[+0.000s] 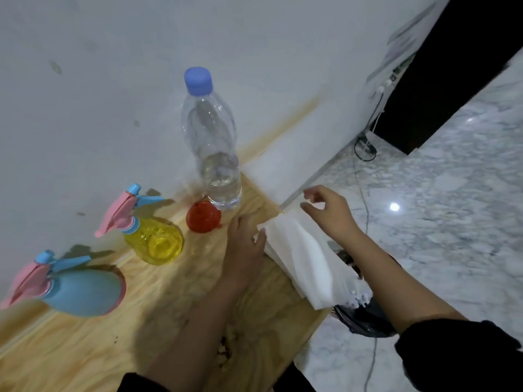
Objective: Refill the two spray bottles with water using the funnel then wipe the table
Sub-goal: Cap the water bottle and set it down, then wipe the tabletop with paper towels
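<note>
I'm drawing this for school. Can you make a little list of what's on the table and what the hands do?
Table: wooden table
Spray bottles: blue spray bottle, yellow spray bottle, both standing
Funnel: red funnel, beside the water bottle
Water bottle: capped, little water left
Left hand: holds white tissue
Right hand: above the tissue, fingers loosely curled

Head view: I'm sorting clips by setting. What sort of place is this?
Likely an indoor room, home or office: a wooden table pushed against a white wall, a glossy marble-look floor, and cables trailing along it.
</note>
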### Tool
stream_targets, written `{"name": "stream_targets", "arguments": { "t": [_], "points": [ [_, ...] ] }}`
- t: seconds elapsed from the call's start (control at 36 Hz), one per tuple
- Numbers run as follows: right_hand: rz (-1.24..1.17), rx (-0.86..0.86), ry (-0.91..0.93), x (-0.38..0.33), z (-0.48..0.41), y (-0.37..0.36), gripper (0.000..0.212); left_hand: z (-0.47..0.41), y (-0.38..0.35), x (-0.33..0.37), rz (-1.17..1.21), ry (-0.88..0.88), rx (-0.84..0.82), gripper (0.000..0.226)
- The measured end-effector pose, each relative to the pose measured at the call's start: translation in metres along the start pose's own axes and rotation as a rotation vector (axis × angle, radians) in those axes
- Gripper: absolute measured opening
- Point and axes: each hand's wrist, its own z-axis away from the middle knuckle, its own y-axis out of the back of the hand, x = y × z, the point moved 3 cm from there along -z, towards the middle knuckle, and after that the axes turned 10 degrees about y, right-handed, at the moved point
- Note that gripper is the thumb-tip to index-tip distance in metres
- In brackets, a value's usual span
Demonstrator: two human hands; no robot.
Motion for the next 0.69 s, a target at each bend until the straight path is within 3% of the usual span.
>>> {"name": "stream_targets", "arguments": {
  "t": [0.19, 0.31, 0.47, 0.53, 0.69],
  "points": [
    [0.035, -0.049, -0.249, 0.066, 0.054, 0.007, 0.032, -0.006, -0.036, 0.018, -0.142, -0.045, -0.110, 0.045],
    [0.052, -0.072, -0.279, 0.076, 0.054, -0.005, 0.041, -0.011, -0.049, 0.020, -0.149, -0.040, -0.153, 0.051],
    [-0.031, -0.035, -0.350, 0.073, 0.037, -0.016, 0.050, -0.019, -0.050, 0.026, -0.134, -0.037, -0.076, 0.039],
    [-0.034, -0.013, -0.347, 0.072, 0.031, -0.016, 0.045, -0.021, -0.049, 0.027, -0.105, -0.053, -0.057, 0.031],
    [-0.022, 0.081, -0.291, 0.067, 0.019, -0.007, 0.001, -0.026, -0.048, 0.031, -0.063, -0.100, -0.012, 0.006]
  ]
}}
